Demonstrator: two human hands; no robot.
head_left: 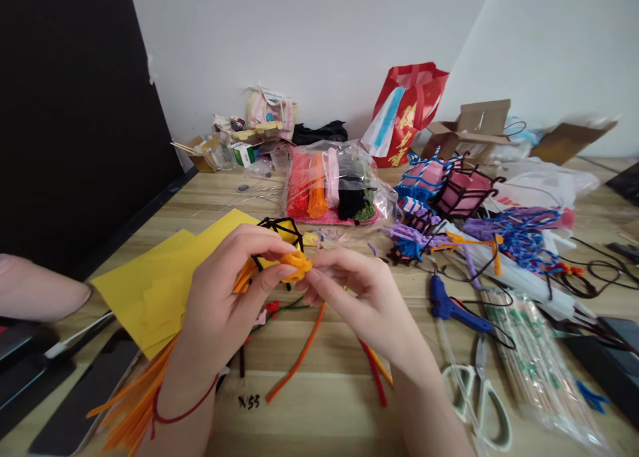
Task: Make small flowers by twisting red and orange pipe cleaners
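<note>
Orange pipe cleaner (296, 263) is sitting near centre, left hand (232, 291) and right hand (362, 304) pinching it in fingertips; looking partly coiled, probably unfinished; loose orange stems (144, 389) lying uncoiled, 8 o'clock.

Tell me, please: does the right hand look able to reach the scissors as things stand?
Probably yes: the scissors lie to its right, handles toward the person. But the right hand pinches the orange piece and would first need to let go; a thin pale strip seems to cross one handle.
</note>
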